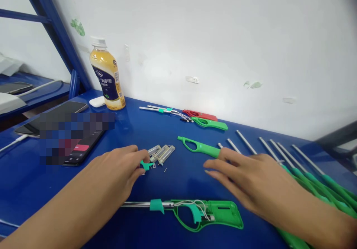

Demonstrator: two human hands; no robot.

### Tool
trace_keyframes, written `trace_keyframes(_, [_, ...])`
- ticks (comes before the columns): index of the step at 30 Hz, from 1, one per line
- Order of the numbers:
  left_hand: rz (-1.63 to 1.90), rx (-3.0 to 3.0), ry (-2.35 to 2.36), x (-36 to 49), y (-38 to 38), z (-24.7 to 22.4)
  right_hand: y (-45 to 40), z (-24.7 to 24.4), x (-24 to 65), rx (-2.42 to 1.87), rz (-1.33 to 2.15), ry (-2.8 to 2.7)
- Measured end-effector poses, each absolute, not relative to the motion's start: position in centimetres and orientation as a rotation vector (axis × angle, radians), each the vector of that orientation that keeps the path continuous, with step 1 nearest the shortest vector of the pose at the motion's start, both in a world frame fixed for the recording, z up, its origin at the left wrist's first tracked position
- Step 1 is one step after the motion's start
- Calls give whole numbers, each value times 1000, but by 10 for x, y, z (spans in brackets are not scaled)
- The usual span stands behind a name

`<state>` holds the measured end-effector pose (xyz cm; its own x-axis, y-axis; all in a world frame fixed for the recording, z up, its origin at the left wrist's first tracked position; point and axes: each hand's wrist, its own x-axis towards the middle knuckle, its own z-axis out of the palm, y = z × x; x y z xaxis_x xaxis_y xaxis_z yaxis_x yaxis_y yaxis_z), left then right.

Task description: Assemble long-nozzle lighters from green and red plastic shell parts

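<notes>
Worktop: the blue worktop [181,185] lies below both our hands.
Right hand: our right hand [245,178] has a loosely open grip, nothing seen in it – fingertips by the right end of the green shell; contact we cannot tell.
Left hand: our left hand [119,169] has its grip pinched nearly closed on the teal piece, beside the clear tanks.
Open lighter: the open lighter [223,210] lies nearest us, long axis left to right, rod pointing left.
Green shell: the green shell [206,148] slants, narrow tip to the upper left.
Clear tanks: we see the clear tanks [166,155] slanting up rightward.
Teal piece: the teal piece [146,165] is at our left fingertips.
Screw: the screw [165,170] lies just below the tanks.
</notes>
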<state>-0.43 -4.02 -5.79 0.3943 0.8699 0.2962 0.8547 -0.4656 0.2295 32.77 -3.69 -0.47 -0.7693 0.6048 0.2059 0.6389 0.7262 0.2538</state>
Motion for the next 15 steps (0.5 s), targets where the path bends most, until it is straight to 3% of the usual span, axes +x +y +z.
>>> trace_keyframes(8, [321,2423,1636,-7,-36,-46,-6,-10,269,-789,-544,-3140])
trace_keyframes(15, [386,2385,1566,-2,-38,-45,15,-17,246,-725,-611,-3216])
